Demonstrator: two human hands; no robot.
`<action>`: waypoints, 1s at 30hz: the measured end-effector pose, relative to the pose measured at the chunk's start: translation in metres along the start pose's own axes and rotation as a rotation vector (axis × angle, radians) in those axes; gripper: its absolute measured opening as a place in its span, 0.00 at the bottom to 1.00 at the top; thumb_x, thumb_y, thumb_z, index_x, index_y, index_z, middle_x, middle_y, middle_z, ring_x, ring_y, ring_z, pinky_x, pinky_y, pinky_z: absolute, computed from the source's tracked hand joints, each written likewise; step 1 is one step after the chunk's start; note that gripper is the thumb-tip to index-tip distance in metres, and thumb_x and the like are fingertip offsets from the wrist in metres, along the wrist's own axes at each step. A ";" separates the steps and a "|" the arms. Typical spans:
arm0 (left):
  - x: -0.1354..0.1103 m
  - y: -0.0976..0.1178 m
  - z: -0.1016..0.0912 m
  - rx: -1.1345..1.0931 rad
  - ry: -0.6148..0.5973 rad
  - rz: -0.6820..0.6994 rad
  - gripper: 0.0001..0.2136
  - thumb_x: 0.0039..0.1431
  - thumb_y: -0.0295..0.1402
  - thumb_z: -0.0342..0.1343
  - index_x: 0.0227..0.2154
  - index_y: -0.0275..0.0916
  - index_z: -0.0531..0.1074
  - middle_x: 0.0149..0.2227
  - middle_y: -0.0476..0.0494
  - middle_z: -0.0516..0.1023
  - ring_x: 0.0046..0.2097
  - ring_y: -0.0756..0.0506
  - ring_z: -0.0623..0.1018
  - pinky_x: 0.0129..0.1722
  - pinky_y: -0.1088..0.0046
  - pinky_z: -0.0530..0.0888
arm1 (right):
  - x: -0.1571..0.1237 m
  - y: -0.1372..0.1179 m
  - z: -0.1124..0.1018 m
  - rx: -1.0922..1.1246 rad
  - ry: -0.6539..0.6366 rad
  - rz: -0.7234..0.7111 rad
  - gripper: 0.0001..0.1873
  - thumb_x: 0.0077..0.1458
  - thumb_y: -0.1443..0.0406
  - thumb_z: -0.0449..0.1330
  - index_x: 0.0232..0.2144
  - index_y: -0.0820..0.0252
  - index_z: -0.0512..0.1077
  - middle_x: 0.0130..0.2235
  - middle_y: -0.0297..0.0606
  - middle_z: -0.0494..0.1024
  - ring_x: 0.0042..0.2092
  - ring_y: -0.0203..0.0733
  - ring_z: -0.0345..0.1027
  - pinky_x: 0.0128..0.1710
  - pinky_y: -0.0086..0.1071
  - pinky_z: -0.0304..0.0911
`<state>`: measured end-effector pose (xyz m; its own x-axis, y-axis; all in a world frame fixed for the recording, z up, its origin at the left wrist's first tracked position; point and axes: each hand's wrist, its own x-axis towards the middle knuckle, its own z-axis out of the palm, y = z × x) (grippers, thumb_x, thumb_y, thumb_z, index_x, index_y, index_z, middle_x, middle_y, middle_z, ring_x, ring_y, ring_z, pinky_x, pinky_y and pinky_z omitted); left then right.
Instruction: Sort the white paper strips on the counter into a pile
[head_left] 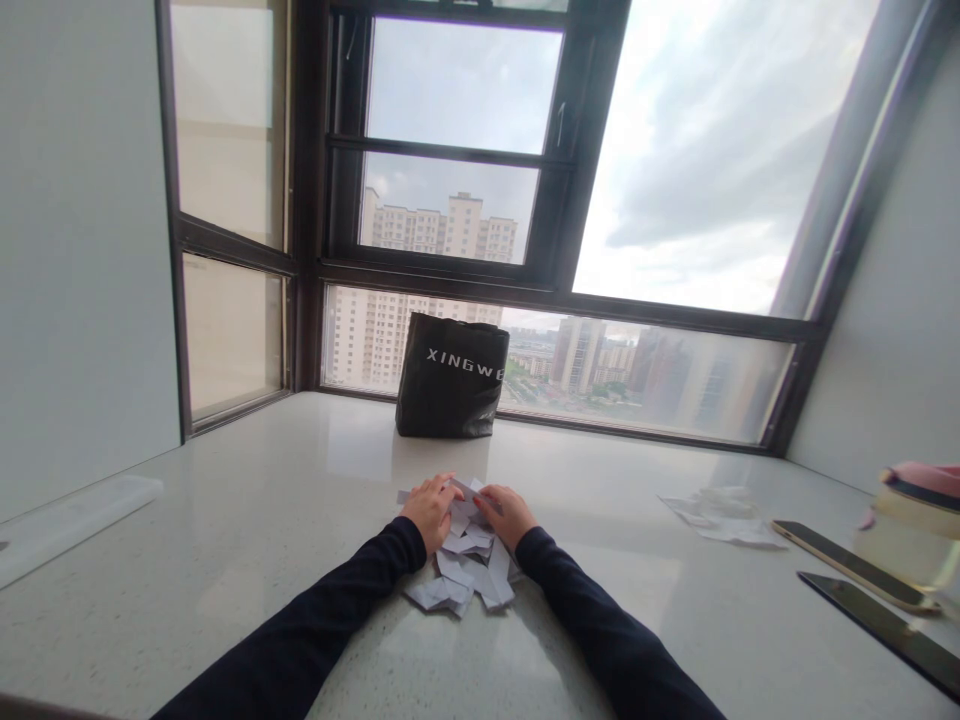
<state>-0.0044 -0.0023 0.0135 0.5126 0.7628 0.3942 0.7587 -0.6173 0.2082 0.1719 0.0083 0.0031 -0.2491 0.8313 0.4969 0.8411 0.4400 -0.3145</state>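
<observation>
A heap of several small white paper slips [466, 573] lies on the pale stone counter [247, 540] in front of me. My left hand [429, 508] and my right hand [507, 512] meet above the far end of the heap. Both pinch the same white slip [466, 490] between them, fingers closed on its ends. Dark sleeves cover both forearms. A black bag [451, 378] with white lettering stands upright behind the hands, against the window.
A crumpled white tissue [721, 514] lies to the right. Beyond it are two flat phones [851, 563], and a pink-lidded container [915, 520] stands at the right edge. A long translucent strip [71, 520] lies at far left. Windows enclose the counter's back.
</observation>
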 end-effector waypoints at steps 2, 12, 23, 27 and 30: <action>0.000 0.000 0.000 -0.003 0.000 0.004 0.16 0.44 0.24 0.47 0.39 0.41 0.62 0.53 0.44 0.55 0.49 0.43 0.62 0.48 0.64 0.60 | 0.000 0.000 0.000 -0.007 0.002 -0.003 0.12 0.51 0.62 0.48 0.28 0.60 0.70 0.30 0.38 0.73 0.34 0.39 0.64 0.35 0.29 0.58; 0.000 -0.001 0.000 -0.005 -0.011 0.008 0.17 0.44 0.24 0.47 0.40 0.41 0.62 0.53 0.44 0.55 0.49 0.42 0.62 0.47 0.62 0.60 | 0.000 0.000 0.002 -0.012 0.010 0.001 0.12 0.51 0.62 0.48 0.27 0.60 0.70 0.29 0.37 0.73 0.34 0.39 0.64 0.35 0.29 0.57; 0.000 0.000 -0.002 -0.009 -0.025 -0.005 0.17 0.44 0.24 0.48 0.40 0.41 0.62 0.53 0.44 0.55 0.50 0.42 0.61 0.48 0.63 0.59 | 0.000 0.000 0.001 -0.009 0.002 -0.002 0.12 0.51 0.62 0.48 0.28 0.60 0.70 0.29 0.38 0.73 0.35 0.39 0.64 0.35 0.29 0.58; 0.000 0.001 -0.003 -0.007 -0.024 -0.005 0.17 0.44 0.24 0.48 0.40 0.41 0.62 0.53 0.44 0.55 0.50 0.43 0.61 0.48 0.64 0.59 | 0.000 0.000 0.000 -0.005 0.002 -0.003 0.13 0.51 0.62 0.48 0.28 0.60 0.70 0.30 0.38 0.74 0.35 0.39 0.65 0.35 0.29 0.58; 0.000 0.001 -0.002 -0.006 -0.023 -0.009 0.17 0.44 0.24 0.48 0.40 0.41 0.62 0.53 0.44 0.55 0.50 0.43 0.61 0.48 0.63 0.59 | 0.000 -0.001 0.000 -0.010 0.005 -0.001 0.12 0.51 0.62 0.48 0.28 0.61 0.70 0.30 0.38 0.74 0.35 0.39 0.65 0.35 0.29 0.58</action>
<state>-0.0051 -0.0032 0.0157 0.5148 0.7724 0.3720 0.7609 -0.6116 0.2168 0.1714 0.0078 0.0029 -0.2481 0.8291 0.5011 0.8454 0.4379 -0.3059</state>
